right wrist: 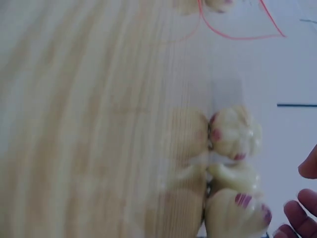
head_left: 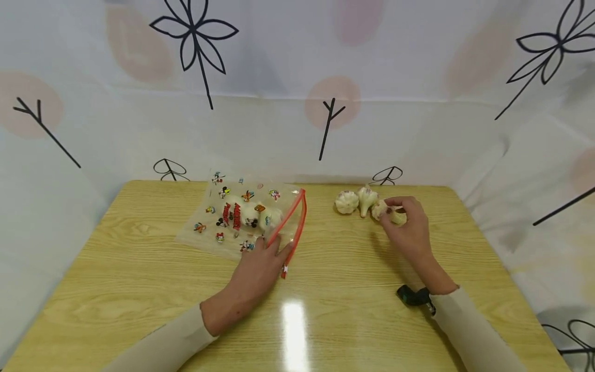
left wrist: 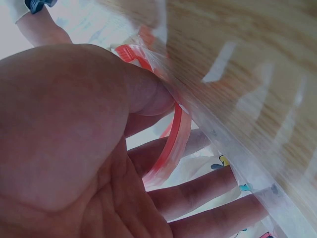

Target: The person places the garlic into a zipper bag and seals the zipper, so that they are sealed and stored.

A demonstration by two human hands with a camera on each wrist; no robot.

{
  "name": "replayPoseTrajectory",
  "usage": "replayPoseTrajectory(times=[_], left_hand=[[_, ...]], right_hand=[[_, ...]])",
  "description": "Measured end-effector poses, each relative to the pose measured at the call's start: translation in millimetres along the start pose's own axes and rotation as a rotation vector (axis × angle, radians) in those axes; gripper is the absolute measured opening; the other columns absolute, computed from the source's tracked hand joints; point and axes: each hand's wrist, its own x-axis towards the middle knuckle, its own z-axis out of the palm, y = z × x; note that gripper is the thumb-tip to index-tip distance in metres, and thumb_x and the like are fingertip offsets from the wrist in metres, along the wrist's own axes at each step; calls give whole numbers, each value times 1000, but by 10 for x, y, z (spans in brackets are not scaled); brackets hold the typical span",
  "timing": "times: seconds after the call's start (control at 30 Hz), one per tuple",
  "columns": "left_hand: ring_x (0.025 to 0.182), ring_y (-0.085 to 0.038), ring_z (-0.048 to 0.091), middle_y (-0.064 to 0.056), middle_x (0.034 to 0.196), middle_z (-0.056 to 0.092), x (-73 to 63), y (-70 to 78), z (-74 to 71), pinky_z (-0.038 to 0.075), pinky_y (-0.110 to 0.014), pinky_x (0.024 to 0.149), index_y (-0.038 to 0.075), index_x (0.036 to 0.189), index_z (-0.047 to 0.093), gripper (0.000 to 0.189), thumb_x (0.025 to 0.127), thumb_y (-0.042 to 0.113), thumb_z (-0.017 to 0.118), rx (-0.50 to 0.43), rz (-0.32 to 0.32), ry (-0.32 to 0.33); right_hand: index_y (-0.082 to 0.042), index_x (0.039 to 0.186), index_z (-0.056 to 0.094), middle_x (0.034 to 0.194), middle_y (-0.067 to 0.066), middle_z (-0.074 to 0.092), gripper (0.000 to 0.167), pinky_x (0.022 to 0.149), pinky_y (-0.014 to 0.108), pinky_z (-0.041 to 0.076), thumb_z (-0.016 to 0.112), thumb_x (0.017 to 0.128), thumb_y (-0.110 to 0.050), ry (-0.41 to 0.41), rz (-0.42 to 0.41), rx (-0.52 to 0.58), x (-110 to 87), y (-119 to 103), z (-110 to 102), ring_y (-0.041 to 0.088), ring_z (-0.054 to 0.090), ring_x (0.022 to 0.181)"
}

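Observation:
A clear zip bag [head_left: 211,209] printed with cartoon figures lies at the left, two pale bulbs [head_left: 269,219] showing through its film. My left hand [head_left: 260,268] holds the near side of its mouth at the red zip strip [left wrist: 179,134]. Its thumb bends against the strip while the fingers stretch across the film. On the right, my right hand [head_left: 411,230] is over the nearest garlic bulb [head_left: 378,209], thumb and forefinger on either side of its stem. In the right wrist view the fingertips [right wrist: 297,213] are close beside a garlic bulb [right wrist: 235,215], with nothing between them.
Two more garlic bulbs, one round [head_left: 346,202] and one with its stem toward me [head_left: 367,197], sit just left of my right hand. The wooden table [head_left: 153,289] backs onto a patterned cloth [head_left: 260,134]. A dark strapped device [head_left: 415,297] is at my right wrist.

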Motion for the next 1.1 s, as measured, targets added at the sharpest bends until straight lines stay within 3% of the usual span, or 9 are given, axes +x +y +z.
replayPoseTrajectory(times=[0.13, 0.37, 0.77, 0.97, 1.1], left_hand=[[103, -41, 65, -15, 135, 64, 0, -9, 17, 59, -39, 51, 17, 146, 65, 50, 99, 4, 72, 11, 7, 6], [104, -41, 65, -15, 135, 64, 11, -4, 12, 59, -39, 51, 17, 146, 64, 50, 98, 3, 72, 19, 6, 2], [106, -41, 65, -14, 136, 64, -4, -1, 12, 60, -38, 53, 17, 147, 64, 51, 99, 4, 73, 10, -6, -29], [103, -41, 65, -14, 134, 64, -2, -4, 15, 59, -39, 51, 17, 146, 65, 50, 98, 3, 73, 8, -4, -13], [102, -41, 65, -14, 134, 64, 12, 1, 23, 59, -40, 51, 17, 146, 65, 50, 99, 3, 71, 5, -7, -10]], right_hand=[[5, 129, 69, 128, 24, 68, 38, 100, 54, 44, 75, 92, 1, -15, 53, -13, 45, 114, -71, 44, 56, 123], [3, 150, 54, 151, 28, 53, 63, 109, 70, 39, 80, 94, -10, -164, 152, -12, 73, 222, -168, 51, 44, 142], [0, 160, 43, 161, 26, 42, 76, 109, 69, 41, 81, 96, -15, -319, 200, 7, 18, 328, -135, 53, 43, 142], [-1, 156, 48, 156, 26, 46, 69, 105, 69, 45, 80, 96, -9, -327, 146, 7, 19, 381, -93, 51, 49, 137], [0, 153, 49, 155, 25, 47, 64, 106, 68, 45, 79, 97, -10, -340, 174, 25, 13, 374, -102, 52, 49, 137]])
